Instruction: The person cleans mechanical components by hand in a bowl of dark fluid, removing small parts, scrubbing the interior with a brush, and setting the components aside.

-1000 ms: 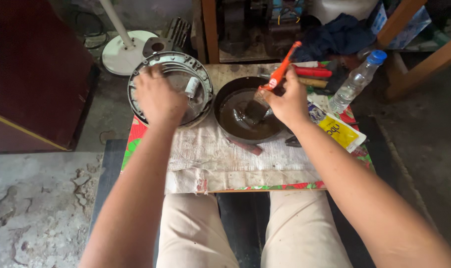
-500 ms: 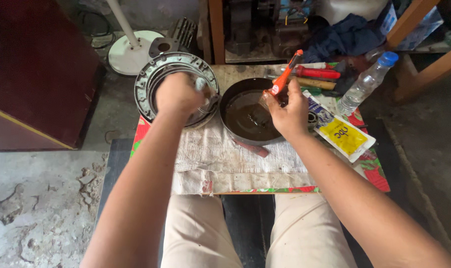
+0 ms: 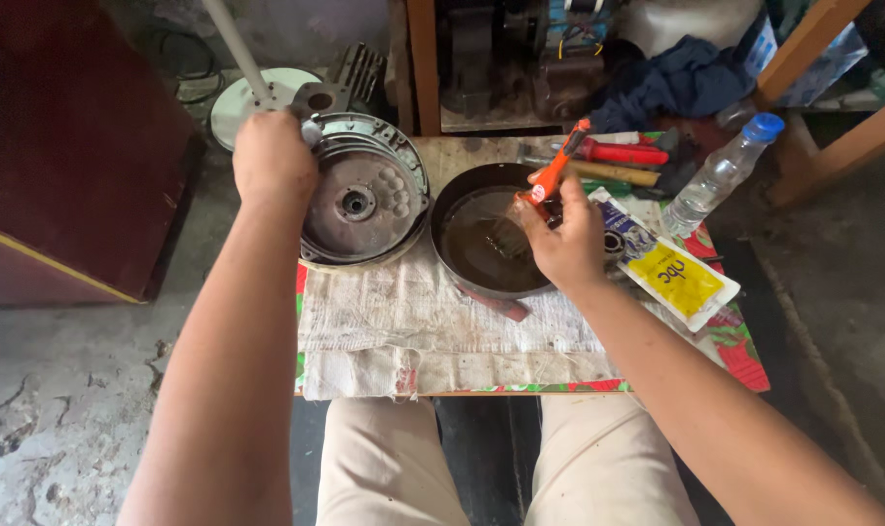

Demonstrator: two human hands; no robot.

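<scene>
I am sitting in a cramped repair workshop, screwdrivers (image 3: 613, 153) lying at one o'clock, a fan stand (image 3: 257, 93) resting on cracked concrete floor (image 3: 62, 409) at eleven.

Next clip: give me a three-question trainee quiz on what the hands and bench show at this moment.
1. True or false: the right hand holds an orange-handled brush over the dark round pan.
2. Which part of the round metal housing does the left hand grip?
A. its centre hub
B. its far left rim
C. its near edge by the cloth
3. Fill in: the clear plastic bottle at the right of the bench has a ____ cap.

Key
1. True; the bristles point down toward the brown liquid in the pan.
2. B
3. blue
</scene>
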